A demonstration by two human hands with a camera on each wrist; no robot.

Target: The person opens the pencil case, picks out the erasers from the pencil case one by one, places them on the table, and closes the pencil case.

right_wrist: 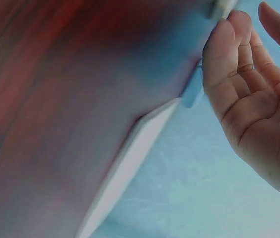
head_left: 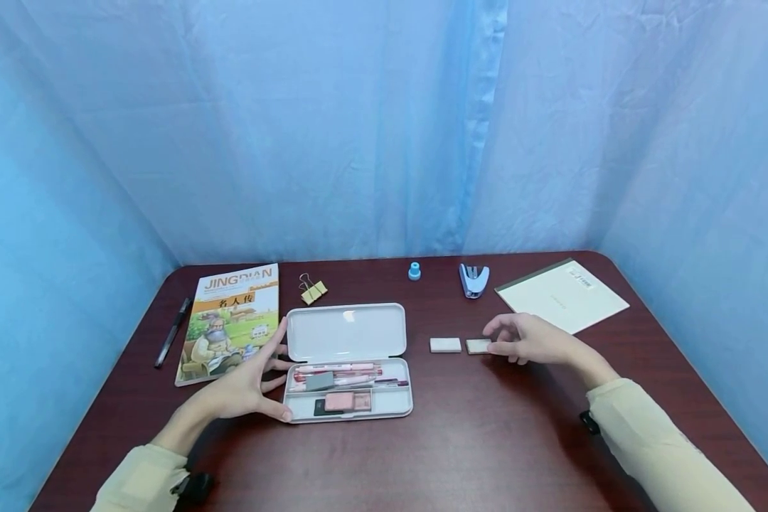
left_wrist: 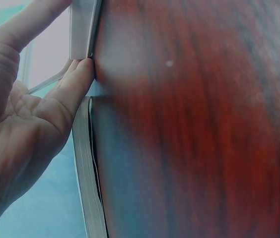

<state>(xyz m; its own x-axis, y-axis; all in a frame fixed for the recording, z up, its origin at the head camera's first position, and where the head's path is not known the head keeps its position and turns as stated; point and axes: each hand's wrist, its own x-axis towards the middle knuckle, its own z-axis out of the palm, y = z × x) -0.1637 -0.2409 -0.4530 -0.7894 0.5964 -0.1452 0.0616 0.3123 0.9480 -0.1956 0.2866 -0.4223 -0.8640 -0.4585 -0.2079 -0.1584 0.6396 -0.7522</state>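
Note:
An open white pencil case (head_left: 393, 405) holds pens, a grey block, a pink block and a small dark piece. My left hand (head_left: 249, 384) rests against its left side, thumb at the front corner and fingers spread along the edge up to the lid (head_left: 345, 331). The left wrist view has those fingers (left_wrist: 75, 82) lying along the case wall. On the right, my right hand (head_left: 528, 338) is at the right end of a small whitish block with a darker edge (head_left: 477, 346), fingertips right beside it. A similar white block (head_left: 445, 345) lies just left of that one.
Left of the case are a book (head_left: 230, 320) and a black pen (head_left: 173, 333). Behind stand a yellow binder clip (head_left: 313, 292), a small blue item (head_left: 414, 271) and a blue stapler (head_left: 473, 281). A cream notebook (head_left: 563, 295) lies beyond my right hand. Blue curtains enclose the table.

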